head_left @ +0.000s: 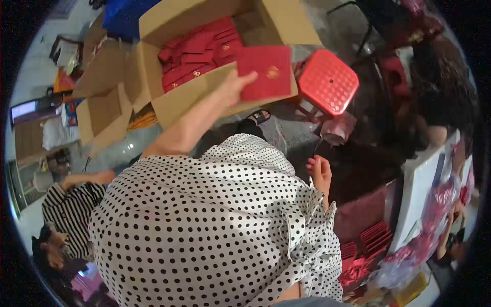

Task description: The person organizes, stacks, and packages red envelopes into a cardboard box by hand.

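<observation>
My left hand (pixel 238 87) stretches forward and pinches a flat, square red packet (pixel 264 72) with a gold emblem, its thumb on top. The packet is over the near right edge of a large open cardboard box (pixel 192 97). Inside that box lie many red packets (pixel 197 53) in loose stacks, some with gold marks. My right hand (pixel 319 171) is near my body on the right, below the red stool, with fingers loosely curled and apart, holding nothing that shows.
Right of the box is a red plastic stool (pixel 330 82). A smaller open carton (pixel 105 112) stands to the left. More red packets (pixel 376 239) are at the lower right, near a white table edge (pixel 422 189). A person in stripes (pixel 74 217) is at the left; other people are at the right.
</observation>
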Demonstrator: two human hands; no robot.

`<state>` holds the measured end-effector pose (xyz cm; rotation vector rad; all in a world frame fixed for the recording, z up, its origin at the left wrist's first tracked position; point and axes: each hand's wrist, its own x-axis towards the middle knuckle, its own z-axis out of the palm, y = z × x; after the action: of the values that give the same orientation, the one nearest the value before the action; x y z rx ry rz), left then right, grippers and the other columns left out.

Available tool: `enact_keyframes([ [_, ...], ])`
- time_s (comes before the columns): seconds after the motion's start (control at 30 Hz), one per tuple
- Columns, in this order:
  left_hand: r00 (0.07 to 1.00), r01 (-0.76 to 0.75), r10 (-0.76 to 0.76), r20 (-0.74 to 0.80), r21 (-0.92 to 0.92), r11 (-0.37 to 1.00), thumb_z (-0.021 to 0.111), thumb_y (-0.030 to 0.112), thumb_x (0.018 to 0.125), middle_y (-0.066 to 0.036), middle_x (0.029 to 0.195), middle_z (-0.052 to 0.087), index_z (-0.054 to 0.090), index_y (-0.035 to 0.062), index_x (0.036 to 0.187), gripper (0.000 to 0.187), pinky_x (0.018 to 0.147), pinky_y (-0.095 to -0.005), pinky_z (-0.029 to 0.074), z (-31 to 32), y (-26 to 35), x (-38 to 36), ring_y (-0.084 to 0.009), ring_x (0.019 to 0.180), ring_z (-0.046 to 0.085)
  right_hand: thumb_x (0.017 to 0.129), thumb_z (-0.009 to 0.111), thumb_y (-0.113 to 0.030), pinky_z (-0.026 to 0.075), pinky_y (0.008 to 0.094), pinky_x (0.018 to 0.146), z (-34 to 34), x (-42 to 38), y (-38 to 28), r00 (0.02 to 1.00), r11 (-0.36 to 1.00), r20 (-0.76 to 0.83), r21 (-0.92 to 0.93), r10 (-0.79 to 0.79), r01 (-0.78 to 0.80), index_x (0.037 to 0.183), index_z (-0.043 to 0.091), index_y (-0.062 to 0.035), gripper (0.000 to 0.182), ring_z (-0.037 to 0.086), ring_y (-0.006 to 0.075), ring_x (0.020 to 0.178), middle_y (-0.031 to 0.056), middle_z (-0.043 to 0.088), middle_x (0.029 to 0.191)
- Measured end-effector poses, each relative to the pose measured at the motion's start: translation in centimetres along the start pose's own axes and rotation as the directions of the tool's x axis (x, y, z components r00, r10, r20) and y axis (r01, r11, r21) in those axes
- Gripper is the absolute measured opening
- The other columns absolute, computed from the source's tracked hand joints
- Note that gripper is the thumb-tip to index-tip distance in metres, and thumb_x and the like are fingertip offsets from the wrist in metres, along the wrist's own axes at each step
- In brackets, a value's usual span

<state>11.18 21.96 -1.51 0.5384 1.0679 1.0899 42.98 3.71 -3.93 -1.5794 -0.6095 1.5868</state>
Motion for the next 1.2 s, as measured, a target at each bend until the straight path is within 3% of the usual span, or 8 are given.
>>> enact_keyframes([
  [0.17,0.833,-0.242,0.100,-0.544,-0.194,0.951,0.063,0.004,0.081,-0.012,0.116,0.055,0.044,0.0081,0.120,0.044,0.083,-0.0541,0.048,-7.5,4.0,4.1,-0.0302,0.102,0.055,0.091,0.054,-0.022,0.046,0.0253,0.073,-1.1,2.6,1.1,0.993,0.971,0.118,-0.238,-0.004,0.033,0.106,0.053,0.0004,0.027,0.056,0.0124,0.080,0.0065,0.061,0.093],
  [0.53,0.714,-0.222,-0.087,-0.695,-0.342,0.913,0.066,0.013,0.080,-0.014,0.126,0.047,0.038,0.0026,0.129,0.057,0.088,-0.0505,0.047,-17.5,-3.7,8.3,-0.0307,0.110,0.051,0.089,0.057,-0.020,0.043,0.0238,0.068,-6.7,1.2,-0.3,0.991,0.888,0.129,-0.455,-0.015,0.073,0.102,0.056,0.0005,0.024,0.053,0.0109,0.074,0.0044,0.059,0.081],
  [0.6,0.067,0.391,-0.034,-0.997,-0.005,0.920,0.072,0.025,0.076,-0.018,0.130,0.039,0.033,0.0019,0.131,0.071,0.092,-0.0467,0.045,-11.8,-1.7,6.0,-0.0343,0.113,0.046,0.089,0.056,-0.020,0.043,0.0242,0.065,-9.4,0.1,2.3,0.996,0.888,0.067,-0.452,-0.058,0.082,0.101,0.056,0.0005,0.024,0.052,0.0110,0.071,0.0039,0.057,0.079],
  [0.8,0.584,0.012,0.771,-0.253,0.953,0.303,0.070,0.022,0.073,-0.025,0.122,0.036,0.037,-0.0008,0.121,0.063,0.100,-0.0462,0.028,-4.6,-7.5,7.8,-0.0388,0.115,0.034,0.085,0.062,-0.020,0.047,0.0297,0.072,-13.1,-6.4,15.5,0.970,0.845,-0.176,-0.481,0.168,-0.234,0.103,0.059,-0.0005,0.027,0.060,0.0180,0.083,0.0132,0.064,0.091],
  [0.93,0.712,-0.430,0.647,0.273,0.898,0.095,0.065,0.014,0.077,-0.018,0.108,0.050,0.048,-0.0030,0.112,0.042,0.092,-0.0404,0.034,6.8,-10.1,8.2,-0.0299,0.104,0.043,0.085,0.059,-0.013,0.047,0.0310,0.074,-10.8,-10.5,15.8,0.960,0.892,-0.220,-0.379,0.174,-0.248,0.104,0.058,-0.0016,0.022,0.061,0.0231,0.087,0.0162,0.063,0.096],
  [1.03,0.871,-0.486,0.297,0.391,0.600,0.636,0.062,0.015,0.084,-0.008,0.095,0.058,0.054,-0.0024,0.107,0.030,0.076,-0.0277,0.046,14.8,-14.2,7.1,-0.0159,0.086,0.056,0.085,0.052,-0.005,0.044,0.0294,0.074,-13.2,-13.7,20.8,0.941,0.993,-0.319,-0.059,-0.114,0.100,0.101,0.058,0.0003,0.017,0.054,0.0142,0.079,0.0083,0.062,0.087],
  [1.07,0.906,-0.363,0.156,0.394,0.534,0.763,0.060,0.014,0.086,-0.006,0.092,0.059,0.055,-0.0011,0.105,0.026,0.075,-0.0258,0.046,19.4,-14.9,3.9,-0.0135,0.085,0.056,0.085,0.052,-0.006,0.044,0.0287,0.074,-13.3,-13.4,17.4,0.940,0.999,-0.341,-0.031,0.031,-0.045,0.104,0.057,0.0009,0.020,0.054,0.0137,0.080,0.0085,0.062,0.089],
  [1.2,0.658,-0.543,-0.019,0.753,0.491,0.681,0.054,0.015,0.090,-0.002,0.094,0.059,0.058,0.0025,0.102,0.018,0.079,-0.0239,0.044,30.4,-20.5,-0.7,-0.0100,0.087,0.054,0.089,0.053,-0.013,0.046,0.0248,0.070,-14.8,-16.2,14.3,0.855,0.969,-0.519,0.200,-0.023,0.147,0.107,0.056,-0.0002,0.022,0.056,0.0091,0.077,0.0050,0.062,0.087],
])
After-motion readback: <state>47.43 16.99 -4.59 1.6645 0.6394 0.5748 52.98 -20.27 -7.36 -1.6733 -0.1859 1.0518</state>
